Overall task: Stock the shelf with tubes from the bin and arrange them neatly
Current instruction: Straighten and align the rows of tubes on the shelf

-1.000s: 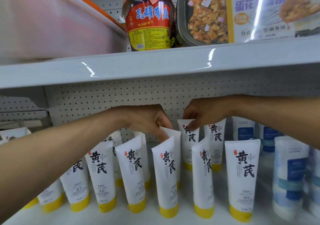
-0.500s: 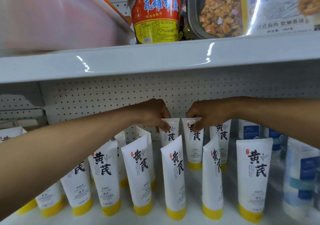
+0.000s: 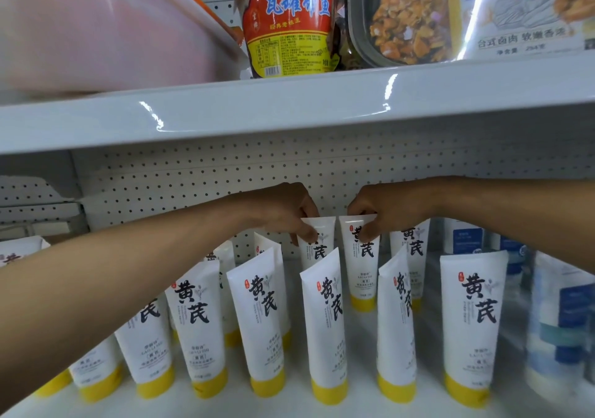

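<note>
Several white tubes with yellow caps stand cap-down in rows on the lower shelf [image 3: 354, 408]. My left hand [image 3: 283, 211] pinches the top edge of a back-row tube [image 3: 317, 250]. Just to its right, my right hand [image 3: 383, 211] pinches the top of the neighbouring back-row tube [image 3: 362, 272]. Both tubes stand upright, side by side, close to the pegboard back wall. A front-row tube [image 3: 328, 337] hides the lower part of the left one. The bin is not in view.
Blue-and-white packs [image 3: 560, 327] stand at the right end of the lower shelf. The upper shelf edge [image 3: 289, 111] hangs close above my hands and carries a red-labelled jar [image 3: 289, 24] and a boxed meal [image 3: 450, 12]. A blurred pink object [image 3: 96, 28] fills the upper left.
My left hand has carried its tube back and stood it upright beside the tube in my right hand. The view has dropped slightly and moved closer.
</note>
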`<state>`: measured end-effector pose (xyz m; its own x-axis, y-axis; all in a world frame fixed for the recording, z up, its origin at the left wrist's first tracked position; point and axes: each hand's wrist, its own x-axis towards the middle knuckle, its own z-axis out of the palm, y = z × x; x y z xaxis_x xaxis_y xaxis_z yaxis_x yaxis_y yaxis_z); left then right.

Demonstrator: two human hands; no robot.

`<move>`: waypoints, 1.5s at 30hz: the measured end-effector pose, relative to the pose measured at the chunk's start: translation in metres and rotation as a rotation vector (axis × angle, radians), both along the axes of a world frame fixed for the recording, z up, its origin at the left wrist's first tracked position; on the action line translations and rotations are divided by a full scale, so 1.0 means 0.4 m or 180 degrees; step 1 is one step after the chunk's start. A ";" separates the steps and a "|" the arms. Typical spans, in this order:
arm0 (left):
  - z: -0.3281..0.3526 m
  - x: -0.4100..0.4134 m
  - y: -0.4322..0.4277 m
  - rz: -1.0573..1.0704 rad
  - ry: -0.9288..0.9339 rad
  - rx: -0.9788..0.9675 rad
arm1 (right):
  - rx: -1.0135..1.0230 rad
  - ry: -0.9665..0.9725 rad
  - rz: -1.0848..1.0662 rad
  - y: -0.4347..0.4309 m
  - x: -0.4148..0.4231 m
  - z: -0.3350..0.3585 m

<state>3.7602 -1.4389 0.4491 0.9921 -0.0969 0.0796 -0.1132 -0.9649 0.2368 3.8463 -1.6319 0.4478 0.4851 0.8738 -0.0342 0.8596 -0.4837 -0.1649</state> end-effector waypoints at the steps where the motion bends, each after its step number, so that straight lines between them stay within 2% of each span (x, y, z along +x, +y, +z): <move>1: -0.002 -0.002 -0.001 -0.0003 0.0007 0.0014 | 0.0005 -0.0004 0.0020 0.000 0.001 0.000; 5: 0.002 -0.013 -0.007 -0.0029 -0.0094 0.0125 | 0.0240 -0.0063 0.0014 -0.008 0.006 0.013; 10: 0.036 -0.068 -0.011 -0.0164 -0.0806 -0.0586 | 0.0874 -0.0302 0.0136 -0.051 -0.018 0.052; 14: 0.051 -0.132 -0.036 -0.0356 -0.1001 -0.0713 | 0.1031 -0.0257 0.0294 -0.088 -0.058 0.075; 20: 0.050 -0.219 -0.105 -0.0360 -0.1489 -0.0349 | 0.1034 -0.0503 0.0437 -0.159 -0.131 0.097; 25: 0.022 -0.286 -0.178 -0.0484 -0.1292 -0.0047 | 0.0834 -0.0409 0.0347 -0.236 -0.188 0.119; 32: -0.021 -0.320 -0.248 -0.0299 -0.1573 0.0545 | 0.0657 -0.0628 0.0168 -0.261 -0.255 0.086; 34: -0.023 -0.324 -0.257 -0.0239 -0.1703 0.0513 | 0.0876 -0.0815 0.0136 -0.261 -0.271 0.079; 40: -0.069 -0.354 -0.279 -0.0262 -0.2321 0.0249 | 0.2136 -0.1428 -0.0026 -0.260 -0.339 0.006; 45: -0.134 -0.394 -0.287 -0.0397 -0.2885 0.0033 | 0.2681 -0.1851 -0.0284 -0.277 -0.394 -0.087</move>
<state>3.6026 -1.5538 0.3956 0.5325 -0.2041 0.8214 -0.3551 -0.9348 -0.0021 3.6889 -1.7428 0.4132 0.2952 0.4654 0.8344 0.8815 -0.4696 -0.0500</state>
